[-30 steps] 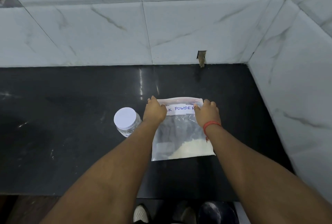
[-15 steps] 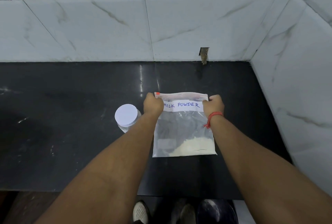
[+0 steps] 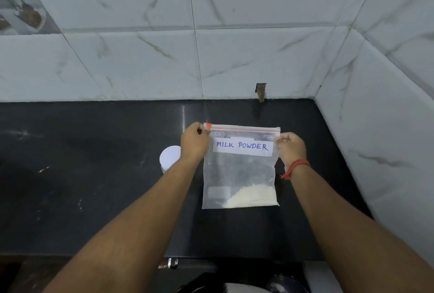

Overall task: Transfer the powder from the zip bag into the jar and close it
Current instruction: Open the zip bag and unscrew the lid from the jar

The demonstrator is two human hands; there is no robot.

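Observation:
A clear zip bag (image 3: 239, 175) labelled "MILK POWDER" hangs upright above the black counter, with pale powder (image 3: 252, 196) settled in its lower right corner. Its red zip strip runs along the top and looks shut, with the slider at the left end. My left hand (image 3: 194, 143) pinches the bag's top left corner. My right hand (image 3: 291, 149), with a red thread on the wrist, pinches the top right corner. A jar with a white lid (image 3: 169, 158) stands on the counter just left of my left wrist, partly hidden by it.
The black stone counter (image 3: 82, 175) ends at white marble-tiled walls behind (image 3: 141, 62) and to the right (image 3: 387, 140). A small chipped hole (image 3: 260, 90) sits at the back wall's base. The counter's front edge lies near my elbows.
Both hands slid from the bag's face to its top corners and lifted the bag upright, so the whole label now shows. The jar has stayed where it was.

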